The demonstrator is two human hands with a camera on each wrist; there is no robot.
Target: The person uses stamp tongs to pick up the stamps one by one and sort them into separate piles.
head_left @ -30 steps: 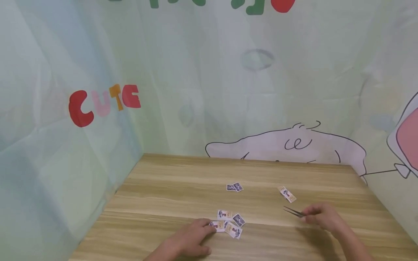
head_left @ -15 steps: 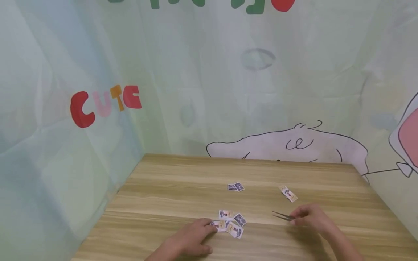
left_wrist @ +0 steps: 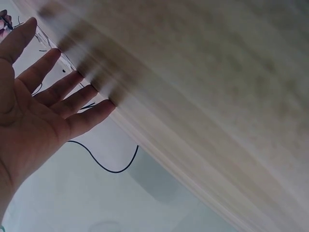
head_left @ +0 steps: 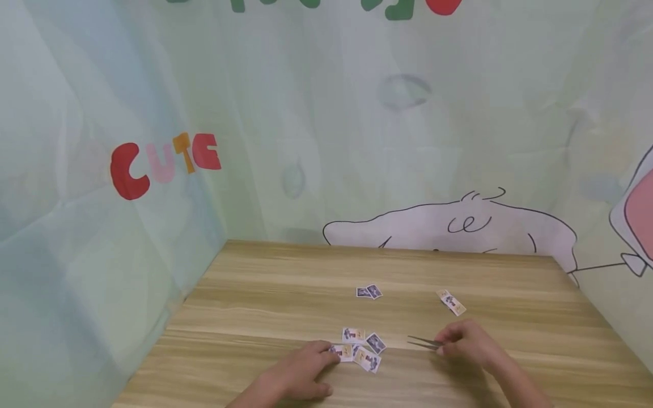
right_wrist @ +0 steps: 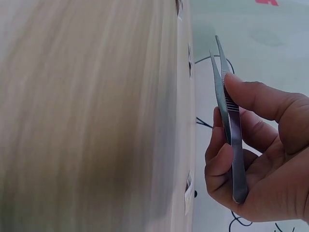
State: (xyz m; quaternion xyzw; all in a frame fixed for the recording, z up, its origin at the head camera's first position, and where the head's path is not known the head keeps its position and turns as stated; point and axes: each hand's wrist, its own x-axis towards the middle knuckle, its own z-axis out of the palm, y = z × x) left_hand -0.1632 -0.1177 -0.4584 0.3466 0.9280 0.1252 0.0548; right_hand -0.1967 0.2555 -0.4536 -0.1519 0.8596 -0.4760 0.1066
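Note:
Steel tweezers (head_left: 424, 343) are held by my right hand (head_left: 466, 343) between thumb and fingers, over the table right of centre. Their slim tips, slightly apart, point left toward a cluster of small printed paper cards; nothing is between them. In the right wrist view the tweezers (right_wrist: 236, 145) lie across the fingers, thumb on the ribbed side. My left hand (head_left: 303, 371) rests on the table with fingers extended, fingertips at the left edge of a yellowish card (head_left: 343, 353). Around that card lie another yellowish card (head_left: 353, 335), a dark blue card (head_left: 376, 343) and an overlapping lower card (head_left: 368, 358).
Two dark blue cards (head_left: 369, 292) overlap farther back on the wooden table (head_left: 265, 294). A yellowish strip of cards (head_left: 451, 302) lies at the back right, beyond my right hand. Printed fabric walls (head_left: 285, 141) rise behind the table and at its sides.
My right hand has moved left with the tweezers, bringing their tips closer to the card cluster. The left hand and the cards have stayed in place.

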